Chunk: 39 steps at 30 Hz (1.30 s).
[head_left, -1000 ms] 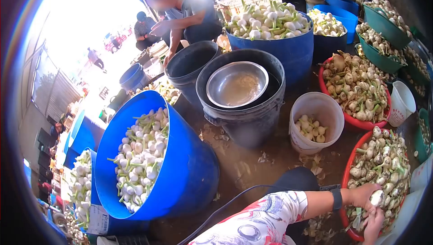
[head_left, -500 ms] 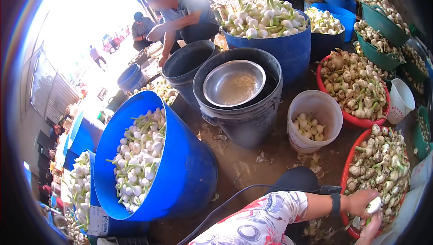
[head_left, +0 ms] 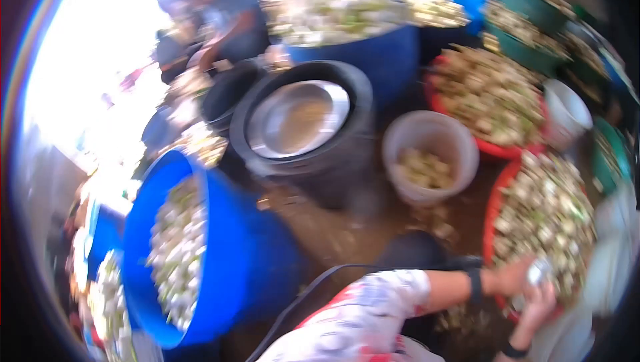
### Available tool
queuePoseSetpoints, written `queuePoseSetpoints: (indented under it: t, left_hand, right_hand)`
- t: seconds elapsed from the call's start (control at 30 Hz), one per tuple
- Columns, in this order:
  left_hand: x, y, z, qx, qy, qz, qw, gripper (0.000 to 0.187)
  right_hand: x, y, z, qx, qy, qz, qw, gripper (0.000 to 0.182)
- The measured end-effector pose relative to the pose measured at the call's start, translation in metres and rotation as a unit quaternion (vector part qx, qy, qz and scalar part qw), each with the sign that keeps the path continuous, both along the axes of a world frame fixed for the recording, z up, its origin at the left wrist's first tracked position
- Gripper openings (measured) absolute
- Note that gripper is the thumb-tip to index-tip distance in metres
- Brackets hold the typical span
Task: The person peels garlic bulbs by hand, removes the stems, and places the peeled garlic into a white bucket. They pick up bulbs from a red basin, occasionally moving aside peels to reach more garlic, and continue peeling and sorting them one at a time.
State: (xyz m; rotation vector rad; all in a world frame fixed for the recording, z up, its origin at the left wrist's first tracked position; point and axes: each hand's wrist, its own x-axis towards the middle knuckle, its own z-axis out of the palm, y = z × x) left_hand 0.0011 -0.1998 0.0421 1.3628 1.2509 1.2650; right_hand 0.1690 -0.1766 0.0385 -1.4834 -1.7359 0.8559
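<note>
My left hand (head_left: 510,277), at the end of the patterned sleeve, is closed on a white garlic bulb (head_left: 539,271). My right hand (head_left: 539,305) comes up from the lower right and meets the left one just below the bulb. Its fingers look curled, but blur hides what they hold. Both wrists carry a dark band. Right beneath the hands is a red basin (head_left: 492,222) heaped with untrimmed garlic bulbs (head_left: 547,219) with stalks and roots.
A white bucket (head_left: 432,122) with a few peeled bulbs stands left of the basins. Another red basin (head_left: 440,99) lies beyond. A metal bowl (head_left: 267,112) rests in a black bucket (head_left: 363,119). A tilted blue barrel (head_left: 250,249) holds white garlic. A person (head_left: 230,19) crouches behind.
The view has swung and blurred, so most things sit farther left. My hands stay together over the red basin, with the bulb still between them.
</note>
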Motion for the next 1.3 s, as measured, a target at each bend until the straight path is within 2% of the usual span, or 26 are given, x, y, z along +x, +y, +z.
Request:
queuePoseSetpoints:
  t: [0.03, 0.07, 0.1, 0.13, 0.17, 0.2, 0.27, 0.33, 0.4, 0.47, 0.5, 0.53, 0.6, 0.63, 0.67, 0.7, 0.73, 0.8, 0.83, 0.9, 0.93, 0.97, 1.0, 1.07, 1.2, 1.3]
  left_hand:
    - [-0.005, 0.006, 0.004, -0.065, -0.045, -0.014, 0.997, 0.063]
    - [-0.021, -0.013, 0.050, -0.110, -0.013, 0.079, 0.991, 0.045]
    - [-0.021, -0.012, 0.046, -0.034, 0.030, 0.098, 0.994, 0.036]
    - [-0.022, -0.008, 0.045, 0.026, -0.033, 0.011, 0.999, 0.032]
    - [-0.024, -0.001, 0.052, 0.026, -0.063, -0.087, 0.994, 0.030]
    - [-0.026, 0.003, 0.054, -0.042, -0.132, -0.153, 0.979, 0.033]
    - [-0.034, -0.008, 0.074, -0.125, -0.273, -0.240, 0.923, 0.040]
    - [-0.027, -0.009, 0.071, -0.133, -0.396, -0.319, 0.851, 0.049]
    - [-0.022, -0.011, 0.066, -0.170, -0.455, -0.310, 0.817, 0.056]
    - [-0.024, -0.010, 0.060, -0.184, -0.497, -0.314, 0.788, 0.056]
    - [-0.023, -0.007, 0.058, -0.180, -0.496, -0.316, 0.789, 0.056]
    - [-0.021, -0.003, 0.055, -0.200, -0.518, -0.271, 0.786, 0.053]
    - [-0.018, -0.003, 0.048, -0.226, -0.542, -0.220, 0.779, 0.051]
    - [-0.015, -0.003, 0.045, -0.269, -0.535, -0.175, 0.781, 0.046]
    - [-0.012, -0.001, 0.043, -0.307, -0.528, -0.129, 0.781, 0.041]
    - [-0.007, -0.001, 0.040, -0.325, -0.495, -0.125, 0.796, 0.043]
    - [-0.002, -0.004, 0.036, -0.334, -0.493, -0.128, 0.793, 0.043]
    - [0.015, -0.008, 0.029, -0.360, -0.474, -0.218, 0.774, 0.052]
    - [0.017, -0.009, 0.017, -0.412, -0.459, -0.263, 0.742, 0.059]
    - [0.018, -0.012, 0.026, -0.467, -0.385, -0.200, 0.771, 0.059]
    - [0.019, -0.013, 0.024, -0.467, -0.350, -0.170, 0.794, 0.056]
    - [0.020, -0.014, 0.022, -0.469, -0.352, -0.172, 0.792, 0.056]
    - [0.021, -0.013, 0.020, -0.455, -0.335, -0.148, 0.812, 0.047]
    - [0.024, -0.010, 0.018, -0.441, -0.313, -0.126, 0.831, 0.039]
    - [0.028, -0.004, 0.019, -0.445, -0.306, -0.146, 0.828, 0.028]
    - [0.030, 0.003, 0.014, -0.432, -0.308, -0.149, 0.834, 0.027]
  right_hand:
    - [-0.037, -0.022, 0.038, 0.095, -0.044, -0.021, 0.994, 0.019]
    - [-0.048, -0.028, 0.043, 0.174, -0.126, 0.001, 0.977, 0.014]
    - [-0.049, -0.030, 0.049, 0.249, -0.159, 0.048, 0.954, 0.011]
    - [-0.042, -0.028, 0.042, 0.023, 0.084, -0.028, 0.996, 0.010]
    - [-0.038, -0.027, 0.054, 0.000, 0.093, -0.050, 0.994, 0.011]
    - [-0.032, -0.019, 0.057, 0.061, 0.005, -0.019, 0.998, 0.012]
    - [-0.030, -0.016, 0.076, -0.161, 0.289, -0.106, 0.938, 0.017]
    - [-0.016, -0.008, 0.086, -0.143, 0.388, -0.137, 0.900, 0.020]
    - [-0.003, -0.008, 0.079, -0.122, 0.302, -0.141, 0.935, 0.022]
    - [0.021, -0.001, 0.049, -0.031, 0.168, -0.232, 0.958, 0.021]
    - [0.054, 0.008, 0.005, 0.096, -0.071, -0.170, 0.978, 0.020]
    - [0.049, -0.005, 0.024, -0.013, -0.256, -0.047, 0.965, 0.022]
    - [0.021, -0.023, 0.059, -0.193, -0.443, 0.070, 0.873, 0.030]
    - [0.020, -0.025, 0.060, -0.047, -0.319, 0.068, 0.944, 0.035]
    - [0.011, -0.022, 0.066, -0.047, -0.322, 0.069, 0.943, 0.035]
    - [-0.005, -0.019, 0.074, 0.070, -0.139, 0.086, 0.984, 0.035]
    - [-0.018, -0.021, 0.074, 0.183, 0.050, 0.092, 0.977, 0.035]
    - [-0.026, -0.021, 0.065, -0.028, 0.223, 0.097, 0.970, 0.021]
    - [-0.009, -0.004, 0.024, -0.052, 0.196, -0.004, 0.979, 0.019]
    - [0.017, 0.021, 0.011, -0.073, 0.282, -0.214, 0.932, 0.019]
    - [0.047, 0.043, -0.021, 0.001, 0.190, -0.331, 0.924, 0.018]
    - [0.066, 0.049, -0.038, 0.027, 0.085, -0.350, 0.933, 0.024]
    - [0.085, 0.055, -0.089, 0.023, -0.017, -0.318, 0.948, 0.025]
    - [0.066, 0.046, -0.098, 0.094, -0.201, -0.195, 0.955, 0.026]
    - [0.057, 0.072, -0.109, -0.044, -0.178, -0.280, 0.942, 0.023]
    - [0.057, 0.079, -0.109, -0.067, -0.162, -0.210, 0.962, 0.022]
